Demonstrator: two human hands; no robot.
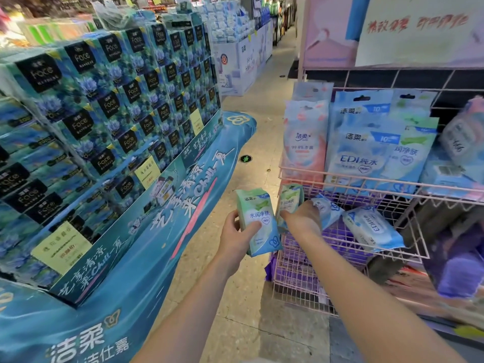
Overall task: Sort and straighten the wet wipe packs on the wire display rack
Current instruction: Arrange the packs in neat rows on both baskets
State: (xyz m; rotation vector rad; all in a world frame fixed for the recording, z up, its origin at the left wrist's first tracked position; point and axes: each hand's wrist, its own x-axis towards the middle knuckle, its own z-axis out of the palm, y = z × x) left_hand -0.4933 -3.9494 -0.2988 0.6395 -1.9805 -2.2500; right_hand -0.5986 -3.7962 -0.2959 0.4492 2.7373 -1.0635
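— Facing the pink wire rack (340,182), you work at the left front corner of its lower basket (418,231).
— Yes. Your left hand (235,231) curls round one green pack (258,218) just outside that corner; your right hand (303,218) pinches a second green pack (290,200) at the rim, thumb on its front.

Glossy plastic wipe packs (259,221) sit in a pink-coated wire rack (348,184).

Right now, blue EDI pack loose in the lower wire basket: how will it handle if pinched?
Blue EDI pack probably flexes: a puffy film pouch with crimped ends. Glossy film, so likely slippery. Flat, so it shouldn't roll, but could slide on the wire basket.
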